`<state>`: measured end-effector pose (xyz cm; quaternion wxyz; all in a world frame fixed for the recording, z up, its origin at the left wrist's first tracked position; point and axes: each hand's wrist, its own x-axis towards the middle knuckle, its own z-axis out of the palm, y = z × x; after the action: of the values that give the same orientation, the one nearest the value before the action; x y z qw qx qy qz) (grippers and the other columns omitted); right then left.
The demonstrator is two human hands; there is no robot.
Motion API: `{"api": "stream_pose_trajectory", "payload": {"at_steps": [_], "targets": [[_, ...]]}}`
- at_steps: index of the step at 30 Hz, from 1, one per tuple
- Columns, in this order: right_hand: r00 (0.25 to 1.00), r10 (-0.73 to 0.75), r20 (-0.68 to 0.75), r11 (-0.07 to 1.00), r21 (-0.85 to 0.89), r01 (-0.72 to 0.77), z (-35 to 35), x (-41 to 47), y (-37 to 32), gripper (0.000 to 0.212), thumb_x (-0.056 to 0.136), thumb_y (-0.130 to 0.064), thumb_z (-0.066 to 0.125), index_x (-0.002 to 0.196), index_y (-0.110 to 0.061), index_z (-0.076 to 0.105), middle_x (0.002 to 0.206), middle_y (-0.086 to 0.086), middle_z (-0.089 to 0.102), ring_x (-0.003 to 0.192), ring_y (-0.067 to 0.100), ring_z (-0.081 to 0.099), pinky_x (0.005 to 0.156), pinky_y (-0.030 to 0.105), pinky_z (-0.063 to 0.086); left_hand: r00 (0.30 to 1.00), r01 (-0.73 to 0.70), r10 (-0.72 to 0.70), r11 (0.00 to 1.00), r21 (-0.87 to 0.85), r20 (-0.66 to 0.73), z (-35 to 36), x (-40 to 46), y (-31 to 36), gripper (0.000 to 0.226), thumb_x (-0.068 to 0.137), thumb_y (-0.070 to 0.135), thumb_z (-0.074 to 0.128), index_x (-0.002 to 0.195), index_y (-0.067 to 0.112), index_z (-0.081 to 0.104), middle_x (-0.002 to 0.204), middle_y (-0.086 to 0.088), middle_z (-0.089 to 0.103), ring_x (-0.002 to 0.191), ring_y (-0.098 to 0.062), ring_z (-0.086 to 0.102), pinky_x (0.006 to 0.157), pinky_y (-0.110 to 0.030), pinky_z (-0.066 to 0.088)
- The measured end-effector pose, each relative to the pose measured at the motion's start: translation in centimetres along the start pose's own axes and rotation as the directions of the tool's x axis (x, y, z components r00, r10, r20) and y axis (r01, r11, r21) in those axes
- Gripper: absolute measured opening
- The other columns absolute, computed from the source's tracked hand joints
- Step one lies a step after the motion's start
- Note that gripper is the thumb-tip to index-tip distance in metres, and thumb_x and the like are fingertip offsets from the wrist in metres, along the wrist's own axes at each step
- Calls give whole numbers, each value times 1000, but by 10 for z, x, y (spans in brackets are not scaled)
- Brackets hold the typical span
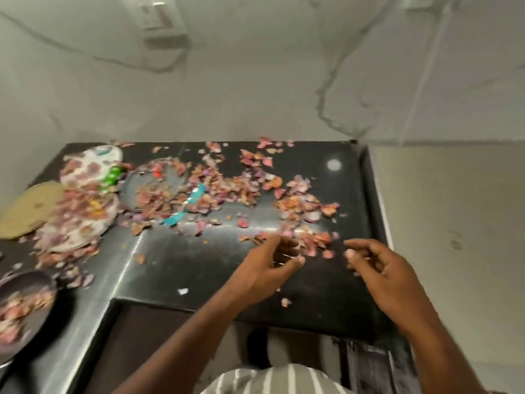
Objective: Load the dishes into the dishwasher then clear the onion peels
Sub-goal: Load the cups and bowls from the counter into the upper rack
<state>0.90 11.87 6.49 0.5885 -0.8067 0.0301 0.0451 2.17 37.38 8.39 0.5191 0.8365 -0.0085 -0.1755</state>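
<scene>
Your left hand point(272, 260): reaching over the black counter point(199, 265); fingers loosely curled, tips at the near edge of the peels; whether you pinch any peel, you cannot tell through the blur
Your right hand point(377, 268): hovering just right of the left; fingers loosely bent, thumb and forefinger apart, nothing seen in it
Onion peels point(216, 191): pink and purple scraps strewn across the far and middle counter; a small cluster lies between your two hands
Plates point(88, 172): patterned, at the far left of the counter, covered with peels; a tan round mat point(28, 209) just left of them
Steel plate point(153, 183): beside the patterned ones, peels on it
Dark pan point(25, 305): at the left edge, holding peels
Teal wrapper scraps point(184, 207): lying among the peels
Wall point(255, 95): pale marble behind the counter
</scene>
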Motion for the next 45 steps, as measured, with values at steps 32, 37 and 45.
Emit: {"api": "stream_pose_trajectory", "payload": {"at_steps": [32,37,45], "targets": [[961,266,-77,964,-3,-267,134,27,-27,37,88,-58,72,122,-45,71,119,-17,75,104,11,75,95,43,60,996,45,-33,990,-136,89,-135,60,-95,16,101,25,69,116,30,71,107,24,74,101,6,69,83,-9,52],[847,397,-354,917,107,-385,75,-60,0,21,97,-24,74,114,-35,76,102,-6,79,94,14,77,93,44,62,900,-147,129,989,11,417,-49,61,-51,15,100,29,70,116,29,73,106,18,75,99,2,70,88,-15,55],[700,501,-509,864,253,-435,-8,-184,41,19,99,-32,71,118,-36,74,107,-18,76,102,4,73,89,26,60,713,-368,266,929,24,649,99,30,0,16,95,40,72,109,34,73,104,17,77,101,-1,73,95,-30,58]]}}
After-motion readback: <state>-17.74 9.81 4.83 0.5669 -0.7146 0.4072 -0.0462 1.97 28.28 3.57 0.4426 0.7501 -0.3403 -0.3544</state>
